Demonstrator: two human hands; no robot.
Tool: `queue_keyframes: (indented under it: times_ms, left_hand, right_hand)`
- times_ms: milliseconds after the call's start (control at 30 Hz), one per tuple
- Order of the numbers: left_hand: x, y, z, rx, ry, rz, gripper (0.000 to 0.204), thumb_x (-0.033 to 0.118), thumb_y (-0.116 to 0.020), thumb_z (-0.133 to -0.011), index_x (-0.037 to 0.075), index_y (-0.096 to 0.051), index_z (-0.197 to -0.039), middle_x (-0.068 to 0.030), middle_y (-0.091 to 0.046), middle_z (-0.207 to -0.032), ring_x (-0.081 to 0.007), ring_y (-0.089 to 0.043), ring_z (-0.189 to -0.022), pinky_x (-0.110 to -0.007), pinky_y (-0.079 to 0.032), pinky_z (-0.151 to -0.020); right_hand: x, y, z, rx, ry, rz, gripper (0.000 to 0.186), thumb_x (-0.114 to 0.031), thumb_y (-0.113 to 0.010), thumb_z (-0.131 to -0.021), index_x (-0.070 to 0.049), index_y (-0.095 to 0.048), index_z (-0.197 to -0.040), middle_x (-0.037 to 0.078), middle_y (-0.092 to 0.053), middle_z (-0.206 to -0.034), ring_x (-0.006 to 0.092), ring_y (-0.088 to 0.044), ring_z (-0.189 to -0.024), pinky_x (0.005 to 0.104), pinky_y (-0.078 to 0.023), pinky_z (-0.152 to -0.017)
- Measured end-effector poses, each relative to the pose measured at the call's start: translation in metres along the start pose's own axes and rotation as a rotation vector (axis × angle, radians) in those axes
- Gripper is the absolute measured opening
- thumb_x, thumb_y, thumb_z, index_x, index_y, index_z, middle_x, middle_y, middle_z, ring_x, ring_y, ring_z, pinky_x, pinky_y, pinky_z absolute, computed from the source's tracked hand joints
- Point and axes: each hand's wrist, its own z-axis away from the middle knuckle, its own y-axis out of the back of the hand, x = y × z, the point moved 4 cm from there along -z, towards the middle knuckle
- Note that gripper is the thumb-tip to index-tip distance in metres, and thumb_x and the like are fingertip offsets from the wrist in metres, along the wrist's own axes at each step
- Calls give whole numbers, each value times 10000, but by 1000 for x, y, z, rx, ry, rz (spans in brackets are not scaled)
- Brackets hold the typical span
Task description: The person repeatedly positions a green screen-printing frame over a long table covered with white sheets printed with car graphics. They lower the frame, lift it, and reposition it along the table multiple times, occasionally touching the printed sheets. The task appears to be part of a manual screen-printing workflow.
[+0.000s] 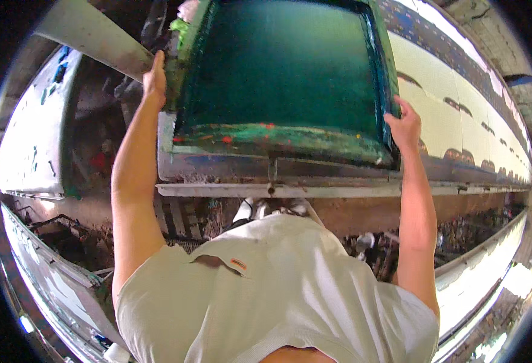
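A rectangular green screen frame [281, 66], its near border smeared with paint and flecked with red, fills the upper middle of the view. My left hand [154, 81] is closed on its left side, beside a grey panel [90, 39] that slants in from the upper left. My right hand [406, 124] grips the frame's right edge, thumb toward the dark inner rim. The frame lies over a long table whose near metal rail [314, 191] runs below it.
To the right, white sheets [435, 69] printed with dark curved shapes line the table. A white board [30, 139] stands at the left. Other long tables [54, 284] run behind me on both sides, with clutter beneath. Green and pink items [180, 29] sit by the frame's upper left.
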Motion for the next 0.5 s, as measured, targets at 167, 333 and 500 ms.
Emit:
queue_keyframes:
  times_ms: [167,333,500]
  left_hand:
    - [-23,28,-22,-40,-3,48,1069,792,-732,-937,-159,-658,-1420,-240,-713,-1345,-308,-692,-1187,-467,-540,-1051]
    - [-28,49,-17,53,-42,16,1082,824,-721,-928,-171,-691,-1353,-232,-718,-1309,-285,-680,-1165,-432,-519,-1055]
    - [-20,66,-22,71,-82,-54,1088,839,-711,-924,-169,-704,-1334,-208,-721,-1297,-274,-664,-1170,-425,-500,-1058]
  right_hand:
    - [26,-29,-6,-15,-75,-109,752,-185,-911,-772,-206,-719,-1500,145,-775,-1090,291,-751,-995,442,-585,-920]
    - [20,-42,6,18,-59,-59,785,-179,-917,-768,-231,-705,-1521,149,-762,-1133,301,-746,-988,445,-592,-924]
    - [4,-54,22,50,-9,-101,758,-107,-931,-782,-185,-719,-1506,98,-732,-994,216,-693,-857,379,-582,-830]
